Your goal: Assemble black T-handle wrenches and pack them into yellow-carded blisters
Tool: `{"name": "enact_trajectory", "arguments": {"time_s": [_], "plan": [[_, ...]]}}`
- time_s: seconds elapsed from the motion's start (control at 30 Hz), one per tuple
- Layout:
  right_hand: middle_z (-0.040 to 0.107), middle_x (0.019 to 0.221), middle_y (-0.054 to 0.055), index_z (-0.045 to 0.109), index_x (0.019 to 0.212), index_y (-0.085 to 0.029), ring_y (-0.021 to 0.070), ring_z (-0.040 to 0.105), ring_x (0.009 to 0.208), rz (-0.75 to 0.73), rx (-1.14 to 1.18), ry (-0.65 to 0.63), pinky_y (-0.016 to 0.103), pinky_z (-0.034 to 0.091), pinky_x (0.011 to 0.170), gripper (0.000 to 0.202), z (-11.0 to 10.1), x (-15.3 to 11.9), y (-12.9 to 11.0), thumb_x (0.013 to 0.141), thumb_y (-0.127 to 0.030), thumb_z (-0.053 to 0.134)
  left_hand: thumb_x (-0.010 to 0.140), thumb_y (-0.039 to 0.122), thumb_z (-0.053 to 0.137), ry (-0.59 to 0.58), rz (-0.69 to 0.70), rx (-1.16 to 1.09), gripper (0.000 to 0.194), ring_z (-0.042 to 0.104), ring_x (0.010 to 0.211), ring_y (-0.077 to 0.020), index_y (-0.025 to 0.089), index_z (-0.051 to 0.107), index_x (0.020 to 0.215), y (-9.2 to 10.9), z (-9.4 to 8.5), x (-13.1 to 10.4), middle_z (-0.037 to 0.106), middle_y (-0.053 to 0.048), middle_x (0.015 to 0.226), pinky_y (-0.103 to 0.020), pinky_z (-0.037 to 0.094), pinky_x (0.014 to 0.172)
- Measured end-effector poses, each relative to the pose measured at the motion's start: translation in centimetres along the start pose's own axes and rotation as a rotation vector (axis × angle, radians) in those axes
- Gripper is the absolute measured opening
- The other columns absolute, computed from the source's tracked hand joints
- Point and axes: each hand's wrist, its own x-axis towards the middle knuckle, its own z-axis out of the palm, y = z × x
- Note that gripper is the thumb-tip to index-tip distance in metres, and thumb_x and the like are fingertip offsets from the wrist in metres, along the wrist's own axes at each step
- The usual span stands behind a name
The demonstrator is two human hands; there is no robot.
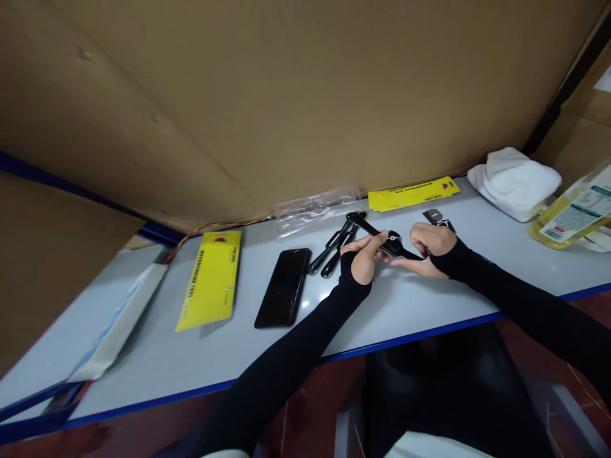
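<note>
A black spokeshave [392, 236] with a silvery fitting at its middle is held above the table between both hands. My left hand [363, 257] is closed around it just left of the middle, thumb on top. My right hand [432, 249] is closed at its right handle, with that handle's end hidden by the fingers. Just left of my left hand, more black spokeshave bodies [330, 248] lie together on the table. A flat metal blade [433, 215] and a small dark part with a shiny piece [447, 224] lie behind my right hand.
A black phone [283, 288] and a yellow packaging card [211, 280] lie to the left. Clear plastic bags [315, 210] and stacked yellow cards [413, 194] are along the back wall. At right stand a white cloth bundle [514, 181] and a bottle of yellow liquid [570, 213].
</note>
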Motion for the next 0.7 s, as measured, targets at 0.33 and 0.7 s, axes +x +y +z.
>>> {"name": "enact_trajectory", "arguments": {"time_s": [0.33, 0.7], "plan": [[0.055, 0.073, -0.002, 0.066, 0.081, -0.019, 0.0087, 0.041, 0.054, -0.115, -0.077, 0.088, 0.026, 0.036, 0.053, 0.030, 0.86, -0.01, 0.39, 0.099, -0.042, 0.073, 0.054, 0.035, 0.095, -0.013, -0.027, -0.041, 0.032, 0.059, 0.047, -0.0138, 0.012, 0.078, 0.068, 0.44, 0.20, 0.05, 0.073, -0.009, 0.064, -0.028, 0.046, 0.048], [0.061, 0.090, 0.001, 0.071, 0.108, -0.020, 0.0103, 0.047, 0.060, -0.058, -0.071, 0.077, 0.026, 0.043, 0.059, 0.021, 0.80, 0.07, 0.06, 0.099, -0.039, 0.072, 0.055, 0.035, 0.093, -0.001, -0.006, -0.043, 0.029, 0.059, 0.048, -0.0133, 0.012, 0.078, 0.066, 0.25, 0.13, 0.11, 0.074, -0.010, 0.066, -0.029, 0.046, 0.049]]}}
